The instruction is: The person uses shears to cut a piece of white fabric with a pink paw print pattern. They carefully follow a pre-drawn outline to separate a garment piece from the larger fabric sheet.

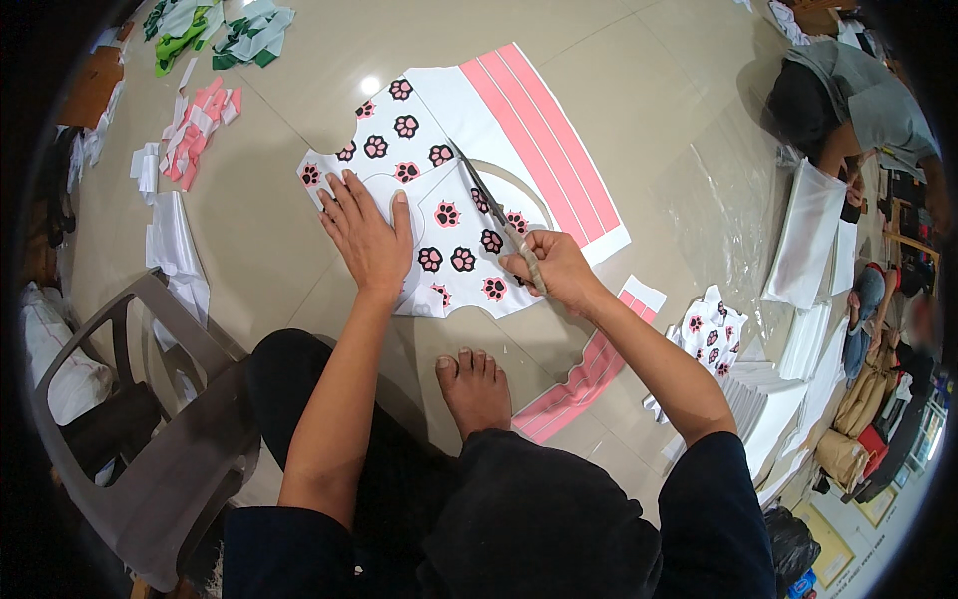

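On the floor in front of me lies a white fabric piece printed with pink and black paw prints [429, 225]. Along its right part runs a white area with broad pink stripes [549, 140]. My left hand [369, 240] rests flat on the paw-print part, fingers spread. Long dark scissors [489, 192] with a pale, wrapped-looking handle are gripped in my right hand [559, 270]. Their blades lie over the fabric, pointing away and to the left, beside a curved gap through which the floor shows. Whether the blade tips touch fabric is hard to tell.
A pink striped strip [589, 374] lies by my bare foot [474, 391]. Crumpled paw-print cloth [707, 329] sits to the right near white sheets [763, 394]. Pink scraps [203, 130] and green scraps [254, 35] lie at far left. A grey plastic chair [180, 439] stands left; a co-worker [848, 100] bends over at far right.
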Available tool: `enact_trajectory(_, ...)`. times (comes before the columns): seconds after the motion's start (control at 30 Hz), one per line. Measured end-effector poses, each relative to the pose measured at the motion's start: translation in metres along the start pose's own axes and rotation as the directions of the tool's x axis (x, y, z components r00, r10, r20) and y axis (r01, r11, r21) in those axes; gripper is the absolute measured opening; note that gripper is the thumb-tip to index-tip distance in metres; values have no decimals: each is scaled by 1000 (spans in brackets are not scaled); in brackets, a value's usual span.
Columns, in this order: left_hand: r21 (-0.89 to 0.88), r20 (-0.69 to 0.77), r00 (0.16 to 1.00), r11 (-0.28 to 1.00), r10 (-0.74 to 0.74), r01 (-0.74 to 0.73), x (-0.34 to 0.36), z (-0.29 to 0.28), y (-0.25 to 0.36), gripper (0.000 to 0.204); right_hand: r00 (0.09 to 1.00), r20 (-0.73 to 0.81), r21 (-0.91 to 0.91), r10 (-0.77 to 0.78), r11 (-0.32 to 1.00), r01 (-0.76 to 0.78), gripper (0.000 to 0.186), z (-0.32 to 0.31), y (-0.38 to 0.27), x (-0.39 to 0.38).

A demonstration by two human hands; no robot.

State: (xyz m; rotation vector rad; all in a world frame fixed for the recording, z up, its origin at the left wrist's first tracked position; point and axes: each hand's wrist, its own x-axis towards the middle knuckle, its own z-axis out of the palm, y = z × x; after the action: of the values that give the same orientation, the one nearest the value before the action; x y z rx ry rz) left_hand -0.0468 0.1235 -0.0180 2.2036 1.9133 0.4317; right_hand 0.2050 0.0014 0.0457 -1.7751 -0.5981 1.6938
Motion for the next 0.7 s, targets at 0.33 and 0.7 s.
enact_trajectory(0.33,4,6,1000,1000,-3,3,1,1,0,89,1000,25,1,-11,1000,11,29,-6,1,1)
enact_trajectory(0.7,25,3,1000,1000,3,-3,1,1,-1,89,1000,27,10,3,1000,-3,26,-9,-3,-1)
